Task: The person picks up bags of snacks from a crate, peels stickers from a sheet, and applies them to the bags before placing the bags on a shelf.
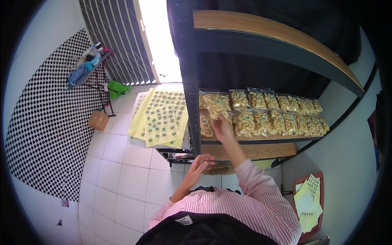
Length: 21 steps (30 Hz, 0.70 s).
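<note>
My right hand [223, 128] grips a clear plastic snack bag [214, 105] by its lower part, at the left end of a wooden shelf [220, 142]. Pale curled puffs fill the bag, which bears a round label. Two rows of similar snack bags [245, 122] stand along that shelf, upright and close together. The held bag hides part of the bags behind it. Lower and to the left, my left hand [199, 167] hovers before the rack's front post, its fingers apart and nothing in them.
Left of the rack's dark post [186, 61], yellow sticker sheets [162, 125] lie piled on a low stand. A red-rimmed bin [320, 196] at right holds more sheets. On the tiled floor sits a cardboard box [98, 120], near a cluttered small table [92, 69]. An upper wooden shelf [269, 30] juts overhead.
</note>
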Available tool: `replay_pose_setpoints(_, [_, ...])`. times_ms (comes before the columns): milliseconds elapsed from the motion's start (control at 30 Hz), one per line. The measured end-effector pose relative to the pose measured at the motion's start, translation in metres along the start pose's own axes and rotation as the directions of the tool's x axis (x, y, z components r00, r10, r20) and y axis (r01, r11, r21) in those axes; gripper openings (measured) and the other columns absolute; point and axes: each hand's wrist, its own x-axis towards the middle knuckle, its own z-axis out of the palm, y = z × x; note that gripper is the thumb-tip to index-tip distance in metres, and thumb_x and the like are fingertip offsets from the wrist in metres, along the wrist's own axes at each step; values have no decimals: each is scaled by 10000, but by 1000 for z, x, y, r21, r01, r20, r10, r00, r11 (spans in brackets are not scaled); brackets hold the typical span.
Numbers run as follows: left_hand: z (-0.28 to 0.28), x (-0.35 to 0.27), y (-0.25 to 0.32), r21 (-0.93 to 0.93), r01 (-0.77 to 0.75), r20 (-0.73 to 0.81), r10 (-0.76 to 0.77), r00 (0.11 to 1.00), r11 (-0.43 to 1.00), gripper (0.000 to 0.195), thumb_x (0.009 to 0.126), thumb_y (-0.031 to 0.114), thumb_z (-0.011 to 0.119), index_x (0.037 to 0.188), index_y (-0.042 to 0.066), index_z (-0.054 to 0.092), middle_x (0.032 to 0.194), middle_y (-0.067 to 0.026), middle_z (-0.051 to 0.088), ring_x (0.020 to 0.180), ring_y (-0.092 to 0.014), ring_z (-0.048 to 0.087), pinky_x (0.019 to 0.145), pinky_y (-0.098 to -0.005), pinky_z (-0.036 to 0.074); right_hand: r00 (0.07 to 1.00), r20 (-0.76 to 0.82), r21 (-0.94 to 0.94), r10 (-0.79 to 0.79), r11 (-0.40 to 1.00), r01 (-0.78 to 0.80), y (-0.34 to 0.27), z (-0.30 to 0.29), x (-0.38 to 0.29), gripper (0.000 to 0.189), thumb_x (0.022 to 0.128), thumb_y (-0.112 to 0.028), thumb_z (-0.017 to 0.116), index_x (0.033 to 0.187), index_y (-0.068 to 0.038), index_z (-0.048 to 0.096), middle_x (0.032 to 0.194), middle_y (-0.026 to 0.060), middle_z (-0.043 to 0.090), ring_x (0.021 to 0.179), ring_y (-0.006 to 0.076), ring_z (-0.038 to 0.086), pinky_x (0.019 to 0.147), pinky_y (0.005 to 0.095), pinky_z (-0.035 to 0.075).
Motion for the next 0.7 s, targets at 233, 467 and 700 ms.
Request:
replay_pose_setpoints(233, [-15,-14,11,17,63,8,-63,998,998,305,910,161,423,1176,16,380,1156,-111,480,1023,-174,493,812,-277,409,922,-332,-202,-198,970,136,-4,-1,89,173,859,-192,546,879,-20,537,743,47,514,678,147,564,606,227,539])
replay_pose_setpoints(467, [-25,-17,2,22,112,25,-113,993,993,306,905,162,436,1174,24,386,1150,-96,488,1017,-169,497,850,-293,397,921,-319,-255,-222,956,142,-22,-24,121,158,869,-129,506,931,15,530,850,87,534,751,192,556,669,282,555])
replay_pose_setpoints(700, [-34,-17,0,76,140,48,-144,988,987,308,909,178,415,1189,54,386,1171,-97,469,1050,-197,492,841,-318,399,924,-315,-225,-217,963,149,-22,-23,125,183,882,-120,481,988,26,511,943,117,533,826,212,550,720,303,545])
